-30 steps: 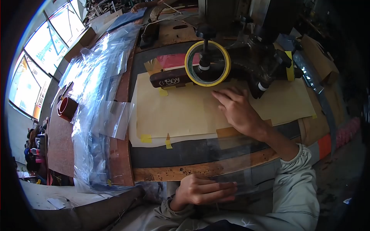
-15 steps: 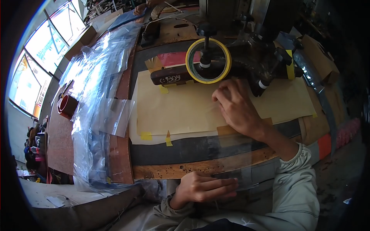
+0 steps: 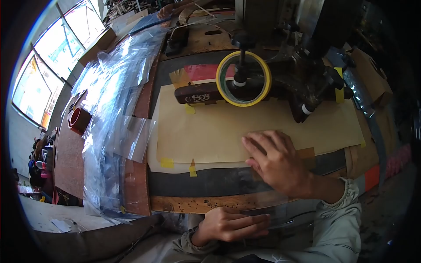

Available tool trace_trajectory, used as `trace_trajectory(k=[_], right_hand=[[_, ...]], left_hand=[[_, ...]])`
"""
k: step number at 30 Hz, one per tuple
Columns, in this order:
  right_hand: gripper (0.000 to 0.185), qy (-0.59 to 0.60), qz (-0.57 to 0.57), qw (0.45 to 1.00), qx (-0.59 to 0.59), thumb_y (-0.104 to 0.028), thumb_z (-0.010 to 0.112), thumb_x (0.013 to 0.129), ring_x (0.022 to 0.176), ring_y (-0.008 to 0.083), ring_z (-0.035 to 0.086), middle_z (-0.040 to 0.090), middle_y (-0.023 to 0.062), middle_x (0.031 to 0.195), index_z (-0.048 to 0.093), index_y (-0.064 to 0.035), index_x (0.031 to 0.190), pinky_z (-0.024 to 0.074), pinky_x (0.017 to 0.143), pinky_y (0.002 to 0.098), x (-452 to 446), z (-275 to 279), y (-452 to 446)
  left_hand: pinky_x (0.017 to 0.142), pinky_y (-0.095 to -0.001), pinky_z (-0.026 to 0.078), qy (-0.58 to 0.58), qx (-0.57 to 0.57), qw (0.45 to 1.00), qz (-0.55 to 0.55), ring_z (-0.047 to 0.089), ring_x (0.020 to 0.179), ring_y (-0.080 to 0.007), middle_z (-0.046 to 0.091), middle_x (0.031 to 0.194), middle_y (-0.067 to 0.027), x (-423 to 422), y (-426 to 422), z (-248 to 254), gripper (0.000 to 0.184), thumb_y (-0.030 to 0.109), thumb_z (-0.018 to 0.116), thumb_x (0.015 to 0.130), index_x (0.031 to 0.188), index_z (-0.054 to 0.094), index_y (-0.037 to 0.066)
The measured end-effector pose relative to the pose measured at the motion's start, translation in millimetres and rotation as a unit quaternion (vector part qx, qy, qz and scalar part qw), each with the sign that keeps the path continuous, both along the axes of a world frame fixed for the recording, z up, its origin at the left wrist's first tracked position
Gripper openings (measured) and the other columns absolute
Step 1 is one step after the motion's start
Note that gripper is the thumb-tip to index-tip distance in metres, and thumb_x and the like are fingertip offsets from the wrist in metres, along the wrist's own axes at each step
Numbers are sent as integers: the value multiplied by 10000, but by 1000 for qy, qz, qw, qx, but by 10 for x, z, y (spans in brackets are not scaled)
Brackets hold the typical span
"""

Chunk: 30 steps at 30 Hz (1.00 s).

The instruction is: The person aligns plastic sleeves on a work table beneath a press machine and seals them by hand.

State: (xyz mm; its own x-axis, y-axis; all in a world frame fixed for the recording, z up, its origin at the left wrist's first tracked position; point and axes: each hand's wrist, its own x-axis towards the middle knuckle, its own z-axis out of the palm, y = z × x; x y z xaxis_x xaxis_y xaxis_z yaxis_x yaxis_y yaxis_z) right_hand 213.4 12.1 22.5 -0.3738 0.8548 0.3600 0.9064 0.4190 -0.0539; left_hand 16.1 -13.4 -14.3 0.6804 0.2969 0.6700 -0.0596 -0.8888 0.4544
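Note:
Low at the table's front edge, my left hand [image 3: 232, 224] has its fingers pressed together on a clear plastic sheet [image 3: 274, 201], which is hard to see against the wood and floor. My right hand [image 3: 280, 163] is over the front part of a tan paper sheet [image 3: 201, 136], fingers bent and thumb apart from them. The plastic reaches up under its palm; contact at its fingertips is unclear. Yellow tape pieces [image 3: 167, 163] mark the paper's front edge. Behind the right hand, a roll of yellow tape [image 3: 268, 83] hangs around a knob post on a dark clamp bar [image 3: 193, 94].
Layered clear plastic bags [image 3: 109, 118] cover the left side of the table, beside a brown tape roll [image 3: 79, 120]. A metal machine column [image 3: 258, 22] rises at the back. An open cardboard box [image 3: 370, 74] stands right. Another person's hand [image 3: 165, 10] shows at the far back.
My right hand has moved down toward me, away from the clamp bar to the paper's front part. My left hand stays nearly in place. The view has shifted slightly.

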Motion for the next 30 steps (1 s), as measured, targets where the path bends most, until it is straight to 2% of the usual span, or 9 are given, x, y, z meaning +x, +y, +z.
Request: trace_trajectory(k=[2, 6, 12, 15, 18, 21, 24, 28, 30], right_hand=[[481, 15, -7, 1000, -2, -309, 689, 832, 1183, 275, 507, 568, 136, 1272, 633, 0, 1196, 433, 965, 440, -46, -55, -51], [557, 8, -18, 1000, -17, -283, 662, 854, 1268, 353, 474, 516, 216, 1370, 559, 28, 1305, 421, 1020, 470, -103, -120, -112], [555, -1, -25, 1000, -5, -313, 605, 901, 1226, 396, 516, 495, 304, 1347, 552, 110, 1257, 459, 1012, 463, -109, -166, -99], [565, -10, -26, 1000, -5, -313, 603, 906, 1207, 411, 530, 490, 321, 1333, 547, 147, 1229, 468, 1012, 448, -120, -146, -106], [563, 1, -41, 999, -16, -353, 588, 913, 1211, 399, 522, 505, 286, 1311, 561, 96, 1251, 456, 1016, 485, -132, -166, -113], [556, -56, -81, 995, -11, -410, 555, 928, 1208, 378, 513, 521, 236, 1284, 579, 17, 1283, 434, 1021, 533, -143, -68, -145], [550, -62, -90, 994, -12, -453, 517, 943, 1201, 357, 507, 526, 205, 1273, 581, -51, 1313, 415, 1023, 565, -124, -87, -155], [562, -57, -79, 995, -17, -457, 508, 948, 1193, 349, 512, 521, 204, 1282, 562, -54, 1337, 417, 1022, 556, -114, -109, -138], [565, -52, -75, 996, -19, -455, 510, 948, 1189, 346, 514, 520, 205, 1283, 556, -54, 1344, 417, 1021, 556, -110, -114, -129]], left_hand=[[557, -199, 579, 12, 15, 1000, -3, 701, 654, -84, 736, 950, 26, -2, 15, 28, 199, 228, 750, 830, 976, 732, 94], [521, -176, 546, 23, 19, 999, -11, 668, 608, -48, 734, 970, 15, 6, 25, 52, 214, 219, 747, 830, 995, 726, 83], [521, -162, 528, 40, 34, 998, -16, 648, 592, -33, 731, 1001, 1, -9, 27, 75, 216, 212, 722, 847, 1010, 720, 70], [520, -162, 522, 35, 41, 998, -24, 644, 591, -31, 730, 1008, -9, -1, 46, 48, 212, 206, 711, 857, 1015, 721, 66], [519, -163, 516, 40, 42, 998, -31, 642, 592, -33, 729, 1009, -17, -9, 53, 46, 212, 200, 708, 859, 1019, 721, 61], [522, -162, 514, 42, 42, 998, -30, 640, 591, -35, 726, 1004, -22, -1, 61, 77, 220, 200, 708, 858, 1022, 721, 54], [545, -167, 522, 40, 48, 998, -23, 647, 608, -43, 722, 998, -26, 11, 57, 46, 237, 206, 711, 855, 1029, 718, 45], [626, -201, 548, 44, 45, 998, -1, 673, 679, -79, 719, 984, -30, 34, 40, 67, 306, 287, 717, 851, 1034, 716, 41], [672, -231, 552, 69, -4, 997, -34, 686, 734, -107, 718, 987, -36, 19, 88, 173, 349, 335, 706, 858, 1049, 710, 42]])
